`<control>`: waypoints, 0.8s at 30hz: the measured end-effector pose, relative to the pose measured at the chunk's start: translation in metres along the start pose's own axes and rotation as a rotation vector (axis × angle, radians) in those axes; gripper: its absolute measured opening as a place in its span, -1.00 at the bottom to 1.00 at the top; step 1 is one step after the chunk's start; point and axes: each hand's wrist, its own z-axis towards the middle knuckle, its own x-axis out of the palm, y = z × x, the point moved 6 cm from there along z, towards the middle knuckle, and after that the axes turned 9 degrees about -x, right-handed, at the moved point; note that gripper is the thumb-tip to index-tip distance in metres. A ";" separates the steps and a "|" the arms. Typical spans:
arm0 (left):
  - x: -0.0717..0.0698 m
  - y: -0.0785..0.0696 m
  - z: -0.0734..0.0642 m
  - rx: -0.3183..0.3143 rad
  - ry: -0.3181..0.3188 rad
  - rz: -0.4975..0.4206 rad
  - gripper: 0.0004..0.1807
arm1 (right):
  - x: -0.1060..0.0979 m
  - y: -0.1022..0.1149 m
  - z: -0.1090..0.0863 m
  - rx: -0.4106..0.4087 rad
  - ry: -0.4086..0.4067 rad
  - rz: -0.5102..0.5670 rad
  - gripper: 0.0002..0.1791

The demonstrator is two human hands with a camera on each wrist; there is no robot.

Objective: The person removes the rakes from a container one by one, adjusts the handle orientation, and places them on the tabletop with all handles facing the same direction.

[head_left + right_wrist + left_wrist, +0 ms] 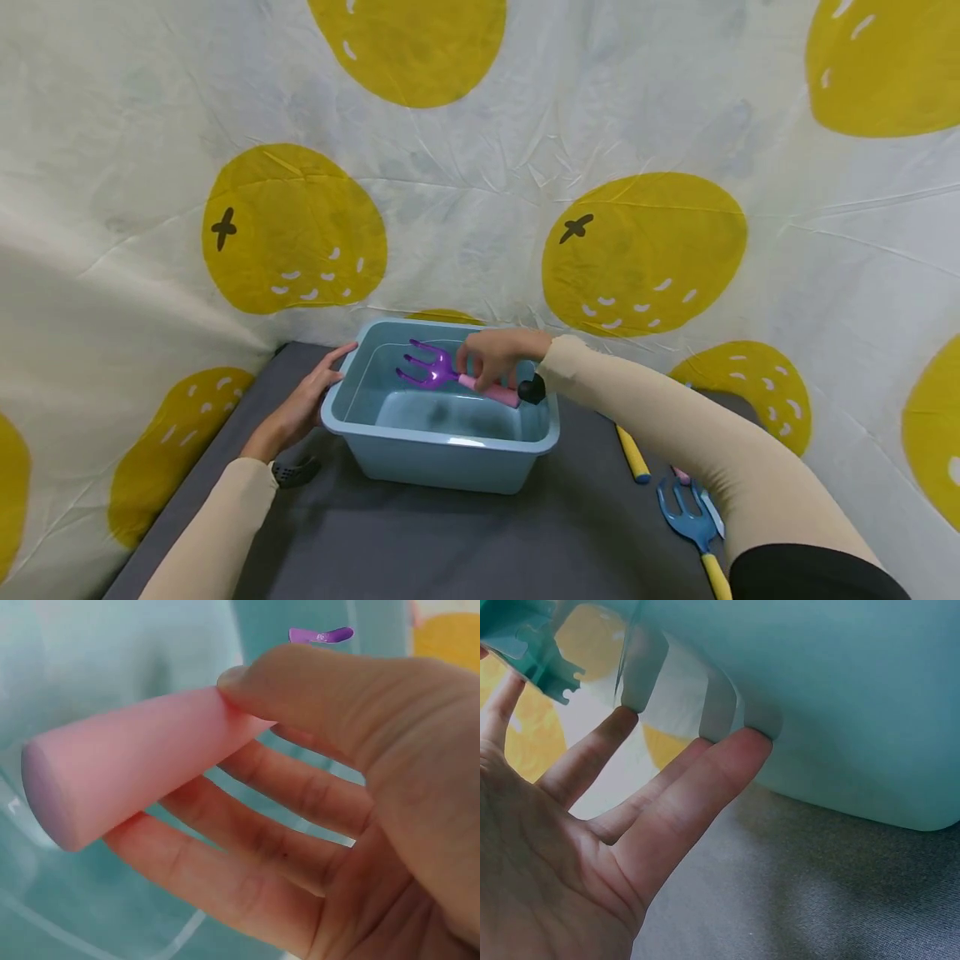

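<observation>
A light blue plastic basin (442, 462) stands on the dark grey surface. My right hand (495, 354) holds a small garden hand fork over the inside of the basin. The fork has purple tines (435, 367) pointing left and a pink handle (135, 761). In the right wrist view my thumb presses on top of the handle and the fingers support it from beneath. At the basin's left end is my left hand (303, 404), its extended fingertips (742, 750) touching the outer wall.
Right of the basin lie a blue hand fork (692, 521) with a yellow handle, another tool's yellow handle (633, 454) and a pink handle end (681, 476), partly hidden by my right arm. A white cloth with yellow fruit prints (465, 242) hangs behind the grey surface (450, 542).
</observation>
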 end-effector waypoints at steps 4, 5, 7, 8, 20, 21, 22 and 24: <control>0.002 -0.001 -0.001 -0.001 0.007 -0.005 -0.31 | -0.013 0.000 -0.022 -0.008 -0.033 0.020 -0.60; 0.002 -0.001 -0.002 0.002 0.013 -0.004 -0.31 | -0.016 0.000 -0.028 -0.005 -0.041 0.029 -0.60; 0.002 -0.001 -0.002 0.009 0.012 -0.001 -0.31 | -0.020 0.000 -0.038 -0.007 -0.058 0.043 -0.60; 0.002 -0.001 -0.003 0.010 0.007 0.002 -0.32 | -0.022 -0.001 -0.043 -0.009 -0.068 0.052 -0.59; 0.001 0.002 0.000 0.023 0.006 0.014 -0.33 | -0.030 -0.014 -0.103 -0.021 -0.217 0.108 -0.54; 0.001 0.001 -0.001 0.025 0.006 0.016 -0.33 | -0.030 -0.015 -0.109 -0.020 -0.232 0.110 -0.53; 0.000 0.001 -0.001 0.026 0.007 0.016 -0.33 | -0.030 -0.016 -0.114 -0.019 -0.247 0.113 -0.52; 0.001 0.002 -0.001 0.028 0.010 0.019 -0.33 | -0.030 -0.020 -0.125 -0.014 -0.279 0.124 -0.53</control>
